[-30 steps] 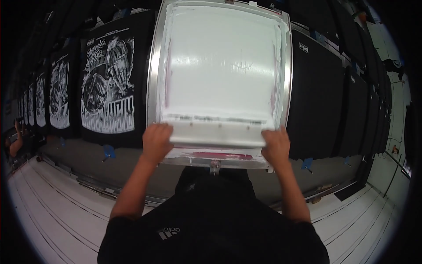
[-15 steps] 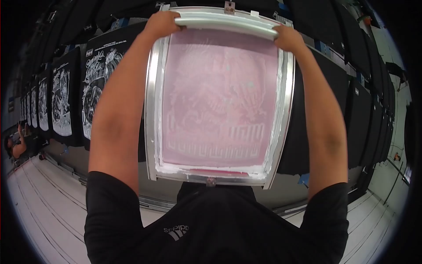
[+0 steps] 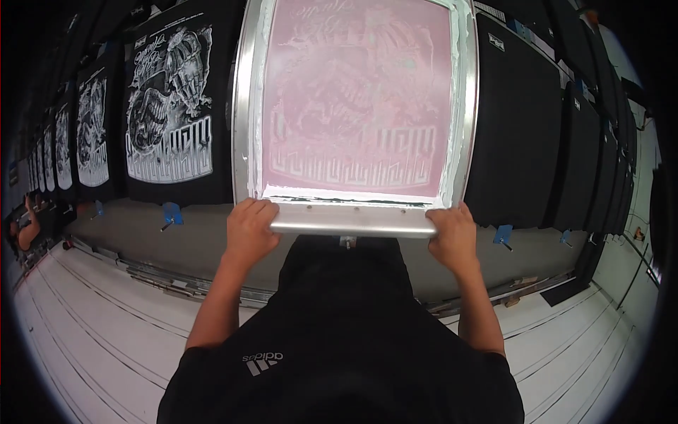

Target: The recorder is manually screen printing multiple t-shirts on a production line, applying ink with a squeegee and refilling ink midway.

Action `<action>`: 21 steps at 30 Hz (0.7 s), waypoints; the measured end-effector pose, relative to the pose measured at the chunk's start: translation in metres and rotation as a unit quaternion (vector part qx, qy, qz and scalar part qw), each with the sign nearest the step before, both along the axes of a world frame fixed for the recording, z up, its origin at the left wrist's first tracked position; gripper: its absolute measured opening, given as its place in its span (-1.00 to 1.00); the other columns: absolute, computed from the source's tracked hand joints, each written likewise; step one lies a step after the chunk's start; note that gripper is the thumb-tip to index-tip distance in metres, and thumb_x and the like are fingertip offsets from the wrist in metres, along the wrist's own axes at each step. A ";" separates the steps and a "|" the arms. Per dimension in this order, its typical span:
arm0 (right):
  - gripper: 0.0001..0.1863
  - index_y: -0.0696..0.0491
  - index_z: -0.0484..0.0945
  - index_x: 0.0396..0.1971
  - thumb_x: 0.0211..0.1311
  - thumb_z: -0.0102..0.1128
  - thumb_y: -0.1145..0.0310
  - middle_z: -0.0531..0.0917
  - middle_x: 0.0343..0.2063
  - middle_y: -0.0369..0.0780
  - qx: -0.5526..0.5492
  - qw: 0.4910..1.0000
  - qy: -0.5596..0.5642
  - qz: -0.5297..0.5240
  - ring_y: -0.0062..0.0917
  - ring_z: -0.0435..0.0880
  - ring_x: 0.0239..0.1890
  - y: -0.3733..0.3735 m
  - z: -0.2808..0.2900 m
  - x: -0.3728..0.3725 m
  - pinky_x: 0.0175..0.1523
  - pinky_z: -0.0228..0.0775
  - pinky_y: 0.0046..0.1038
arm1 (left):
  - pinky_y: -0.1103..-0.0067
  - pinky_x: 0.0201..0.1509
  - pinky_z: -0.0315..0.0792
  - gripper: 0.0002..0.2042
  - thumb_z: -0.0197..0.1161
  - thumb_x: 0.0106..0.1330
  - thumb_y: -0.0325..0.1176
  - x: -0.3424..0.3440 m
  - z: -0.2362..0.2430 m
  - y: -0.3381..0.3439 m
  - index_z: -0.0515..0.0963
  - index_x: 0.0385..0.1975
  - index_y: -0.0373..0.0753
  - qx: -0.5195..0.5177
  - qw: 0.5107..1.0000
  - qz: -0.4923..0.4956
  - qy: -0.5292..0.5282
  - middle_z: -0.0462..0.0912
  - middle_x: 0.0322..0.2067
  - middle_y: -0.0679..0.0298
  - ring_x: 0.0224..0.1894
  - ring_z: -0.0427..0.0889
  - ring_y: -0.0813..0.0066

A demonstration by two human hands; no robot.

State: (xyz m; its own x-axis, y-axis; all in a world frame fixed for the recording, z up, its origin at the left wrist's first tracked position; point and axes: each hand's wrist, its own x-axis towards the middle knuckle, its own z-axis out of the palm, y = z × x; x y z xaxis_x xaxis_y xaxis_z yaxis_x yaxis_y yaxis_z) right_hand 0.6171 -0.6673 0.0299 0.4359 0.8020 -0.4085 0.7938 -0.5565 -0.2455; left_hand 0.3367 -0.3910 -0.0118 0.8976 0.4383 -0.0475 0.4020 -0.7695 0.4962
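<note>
In front of me lies a screen-printing frame [image 3: 245,106] with silver metal sides and a pink mesh [image 3: 353,99] that carries a faint image. Across its near end sits a long silver squeegee [image 3: 353,220]. My left hand [image 3: 252,230] is closed around the squeegee's left end, and my right hand [image 3: 453,237] grips its right end. A strip of white ink [image 3: 339,193] lies on the mesh just beyond the squeegee, with more white smeared along the frame's inner sides. The squeegee's blade is hidden from view.
A black shirt with a white print [image 3: 169,99] lies to the left, with similar printed shirts beyond it. On the right is a row of plain black shirts [image 3: 515,134]. Blue-handled clamps [image 3: 171,215] hang below the near edges. Another person [image 3: 28,230] is at the far left.
Both hands have drawn the squeegee from the far end of the frame to its near end. A band of white ink now shows in front of the squeegee.
</note>
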 end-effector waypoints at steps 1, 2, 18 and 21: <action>-0.56 0.03 0.63 -0.23 -0.29 0.23 0.55 0.70 -0.29 -0.20 -0.028 0.999 0.016 0.001 -0.30 0.64 -0.14 0.007 0.001 0.006 0.36 0.17 -0.03 | 0.30 -0.23 0.45 -0.71 0.32 -0.31 -0.52 -0.004 -0.002 -0.001 0.50 -0.47 -0.18 0.000 1.000 0.000 -0.001 0.58 -0.42 0.25 -0.31 0.55 0.17; -0.55 0.04 0.62 -0.22 -0.31 0.23 0.55 0.70 -0.27 -0.20 -0.056 0.998 0.032 0.003 -0.30 0.63 -0.13 0.010 0.002 0.010 0.36 0.18 -0.02 | 0.30 -0.23 0.46 -0.70 0.30 -0.31 -0.52 -0.006 -0.003 0.000 0.51 -0.45 -0.20 0.004 1.000 -0.005 -0.008 0.59 -0.41 0.24 -0.31 0.56 0.17; -0.67 -0.05 0.66 -0.24 -0.12 0.20 0.43 0.69 -0.39 -0.08 0.090 0.978 -0.185 0.012 -0.11 0.66 -0.24 0.224 -0.048 0.238 -0.11 0.52 -0.14 | 0.25 -0.22 0.56 -0.73 0.38 -0.04 -0.26 0.251 -0.035 0.243 0.67 -0.27 -0.04 0.165 0.986 0.030 0.013 0.67 -0.44 0.05 -0.31 0.69 0.05; -0.57 -0.07 0.64 -0.11 -0.10 0.19 0.44 0.71 -0.26 -0.07 0.102 0.975 -0.196 0.039 -0.12 0.67 -0.15 0.265 -0.047 0.303 -0.04 0.51 -0.15 | 0.25 -0.12 0.55 -0.65 0.42 0.00 -0.14 0.310 -0.024 0.283 0.67 -0.20 -0.07 0.144 0.989 0.025 0.025 0.70 -0.35 0.06 -0.24 0.69 0.04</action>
